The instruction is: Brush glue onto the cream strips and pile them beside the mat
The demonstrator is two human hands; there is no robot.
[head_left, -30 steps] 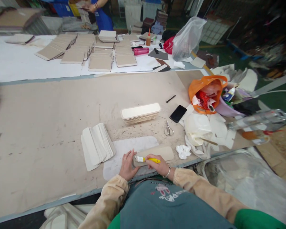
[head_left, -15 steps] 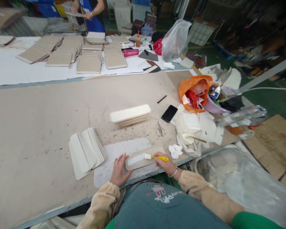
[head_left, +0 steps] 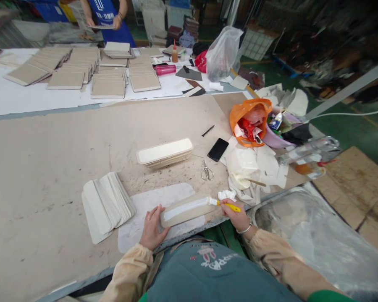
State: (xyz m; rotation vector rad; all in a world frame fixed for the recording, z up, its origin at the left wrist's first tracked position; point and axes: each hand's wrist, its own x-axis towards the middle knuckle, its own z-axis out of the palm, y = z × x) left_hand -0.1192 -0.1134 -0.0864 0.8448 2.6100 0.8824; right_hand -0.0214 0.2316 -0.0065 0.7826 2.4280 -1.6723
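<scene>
A long beige panel with rounded ends (head_left: pixel 189 216) lies by the table's near edge, on a larger whitish sheet (head_left: pixel 129 235). A wet white strip runs along its middle. My right hand (head_left: pixel 234 213) is closed around the yellow handle of a paintbrush (head_left: pixel 228 205), its white-coated bristles touching the panel toward the right end. At the left end, my left hand (head_left: pixel 153 230) rests with thumb and fingers spread, touching the panel's edge. Left of that hand lies a fanned pile of pale panels (head_left: pixel 108 205). Farther back stands a neat stack of similar panels (head_left: pixel 165 152), cream on top.
Scissors (head_left: pixel 207 171), a phone (head_left: pixel 218 149) and a dark pen-like stick (head_left: pixel 208 131) lie right of the stack. A white plastic-wrapped tub (head_left: pixel 243 163), crumpled tissue (head_left: pixel 227 195) and an orange bag (head_left: pixel 236 113) crowd the right side. A co-worker (head_left: pixel 108 21) stands behind the far table.
My right hand has drawn the brush rightward along the panel, and the white strip is longer. The left hand stays at the panel's left end. The whole view has shifted slightly.
</scene>
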